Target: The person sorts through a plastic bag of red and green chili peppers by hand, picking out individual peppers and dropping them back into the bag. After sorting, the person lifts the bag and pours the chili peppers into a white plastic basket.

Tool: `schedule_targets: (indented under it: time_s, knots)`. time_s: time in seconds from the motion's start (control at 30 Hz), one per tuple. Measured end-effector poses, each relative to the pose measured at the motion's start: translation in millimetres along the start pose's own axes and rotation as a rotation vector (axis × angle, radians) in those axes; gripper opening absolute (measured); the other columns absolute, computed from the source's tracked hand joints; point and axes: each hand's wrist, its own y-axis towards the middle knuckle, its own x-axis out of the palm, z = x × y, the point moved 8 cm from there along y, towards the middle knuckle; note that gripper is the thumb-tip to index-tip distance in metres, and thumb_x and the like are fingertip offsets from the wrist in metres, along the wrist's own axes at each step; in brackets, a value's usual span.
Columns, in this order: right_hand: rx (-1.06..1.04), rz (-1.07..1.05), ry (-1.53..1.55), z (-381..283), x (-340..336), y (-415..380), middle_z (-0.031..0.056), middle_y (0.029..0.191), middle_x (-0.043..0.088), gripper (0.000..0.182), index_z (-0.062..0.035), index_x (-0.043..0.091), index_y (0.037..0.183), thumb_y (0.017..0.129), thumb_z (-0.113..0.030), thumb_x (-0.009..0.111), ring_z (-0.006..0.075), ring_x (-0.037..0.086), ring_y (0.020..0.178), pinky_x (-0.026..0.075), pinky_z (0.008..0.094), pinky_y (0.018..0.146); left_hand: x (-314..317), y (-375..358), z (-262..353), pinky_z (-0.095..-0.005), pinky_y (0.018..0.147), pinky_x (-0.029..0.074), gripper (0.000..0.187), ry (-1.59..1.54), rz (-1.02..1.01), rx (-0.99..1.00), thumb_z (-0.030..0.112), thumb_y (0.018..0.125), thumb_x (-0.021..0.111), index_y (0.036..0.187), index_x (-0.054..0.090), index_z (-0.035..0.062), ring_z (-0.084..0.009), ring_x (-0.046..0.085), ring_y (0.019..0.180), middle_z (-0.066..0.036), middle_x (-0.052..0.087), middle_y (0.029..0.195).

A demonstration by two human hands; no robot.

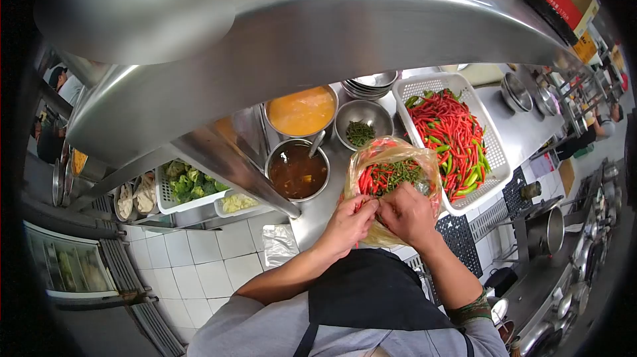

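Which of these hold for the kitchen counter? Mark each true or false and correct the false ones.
1. Both hands work at the near edge of the plastic bag of chillies. True: the left hand and right hand meet there.
2. The white basket holds only broccoli. False: it holds red and green chillies; the broccoli lies in a tray to the left.
3. A spoon handle sticks out of the pot of dark sauce. True.
4. The pot of orange sauce stands nearer the person than the dark one. False: it stands behind it.
5. The small steel bowl is filled with red chillies. False: it holds a few green bits.
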Motion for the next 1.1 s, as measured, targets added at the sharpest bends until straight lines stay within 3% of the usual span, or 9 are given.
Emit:
schedule_targets:
  time_s: [0.1, 0.4, 0.5, 0.53, 0.67, 0.8, 0.9, 1.0, 1.1]
  knots:
    - [-0.085, -0.02, -0.049, -7.7, 1.4, -9.7, 0.0104, 0.071, 0.052, 0.022, -0.0046, 0.059, 0.082, 0.07, 0.001, 0.076, 0.0278, 0.057, 0.059, 0.046, 0.0385, 0.051, 2.5, -7.5, 0.0, -0.0198, 0.045, 0.024, 0.013, -0.001, -0.001, 0.006, 0.019, 0.101, 0.056, 0.095, 0.058, 0.0077, -0.0029, 0.036, 0.054, 0.004, 0.045, 0.071]
    - [-0.024, 0.284, -0.047, -13.6, -17.3, -8.9, 0.012, 0.072, 0.056, 0.022, -0.0041, 0.057, 0.079, 0.072, -0.001, 0.077, 0.0295, 0.059, 0.061, 0.046, 0.0383, 0.052, -18.6, 3.3, 11.1, -0.0196, 0.044, 0.025, 0.016, -0.032, 0.089, 0.094, 0.02, 0.101, 0.055, 0.097, 0.06, 0.0056, -0.003, 0.036, 0.053, 0.004, 0.046, 0.072]
    - [0.276, -0.052, -0.157, 9.5, -8.7, 10.7, 0.0156, 0.074, 0.058, 0.02, -0.0029, 0.057, 0.077, 0.078, -0.008, 0.076, 0.0351, 0.06, 0.064, 0.047, 0.0422, 0.056, -25.6, -0.7, 15.4, -0.0194, 0.043, 0.027, 0.018, -0.081, 0.029, 0.086, 0.019, 0.102, 0.052, 0.102, 0.061, 0.003, -0.0041, 0.038, 0.054, 0.002, 0.049, 0.078]
    - [0.414, -0.185, -0.169, 28.6, -2.0, 11.7, 0.019, 0.075, 0.06, 0.02, -0.0005, 0.061, 0.076, 0.083, -0.015, 0.072, 0.0398, 0.06, 0.068, 0.048, 0.0463, 0.064, -22.9, -3.8, 18.2, -0.0194, 0.043, 0.027, 0.018, -0.096, 0.012, 0.076, 0.018, 0.102, 0.052, 0.102, 0.06, 0.0025, -0.0043, 0.039, 0.054, 0.001, 0.05, 0.08]
    - [0.453, -0.211, 0.046, 51.2, 26.4, 26.4, 0.0208, 0.079, 0.066, 0.02, 0.0009, 0.07, 0.083, 0.084, -0.019, 0.068, 0.0399, 0.065, 0.076, 0.051, 0.047, 0.071, -18.8, -5.4, 16.9, -0.0199, 0.043, 0.028, 0.02, -0.17, -0.043, 0.006, 0.018, 0.103, 0.049, 0.106, 0.058, 0.0011, -0.0054, 0.04, 0.054, 0.0, 0.051, 0.081]
    - [0.546, -0.426, 0.03, 62.5, 66.9, 32.2, 0.0215, 0.075, 0.066, 0.02, -0.0016, 0.07, 0.082, 0.08, -0.021, 0.067, 0.041, 0.064, 0.073, 0.051, 0.0455, 0.069, -13.4, -5.6, 5.0, -0.0208, 0.042, 0.029, 0.021, -0.276, -0.152, -0.04, 0.02, 0.103, 0.046, 0.103, 0.056, 0.0021, -0.0078, 0.042, 0.055, -0.003, 0.052, 0.081]
    - [0.504, -0.405, 0.12, 73.6, 70.5, 23.8, 0.0118, 0.07, 0.066, 0.017, 0.0014, 0.067, 0.085, 0.082, -0.015, 0.071, 0.0228, 0.063, 0.061, 0.048, 0.0368, 0.058, -12.9, -5.2, 5.4, -0.0214, 0.042, 0.03, 0.021, -0.306, -0.208, -0.008, 0.022, 0.103, 0.045, 0.099, 0.054, 0.0034, -0.0092, 0.043, 0.056, -0.004, 0.052, 0.082]
    - [0.562, -0.266, 0.31, 83.3, 45.2, 6.9, 0.0087, 0.066, 0.064, 0.021, 0.0016, 0.063, 0.085, 0.086, -0.018, 0.069, 0.0215, 0.065, 0.063, 0.049, 0.0373, 0.061, -14.7, -6.8, 7.3, -0.0215, 0.042, 0.03, 0.022, -0.324, -0.173, -0.022, 0.024, 0.103, 0.044, 0.098, 0.053, 0.0044, -0.0095, 0.043, 0.057, -0.005, 0.052, 0.083]
    - [0.73, -0.233, 0.561, 76.9, 12.8, -2.3, 0.001, 0.068, 0.061, 0.017, -0.0021, 0.059, 0.083, 0.091, -0.013, 0.068, 0.0086, 0.059, 0.06, 0.046, 0.0291, 0.053, -12.1, -2.9, 6.8, -0.0214, 0.043, 0.031, 0.024, -0.298, -0.172, -0.042, 0.025, 0.104, 0.044, 0.101, 0.055, 0.0046, -0.009, 0.044, 0.058, -0.004, 0.053, 0.083]
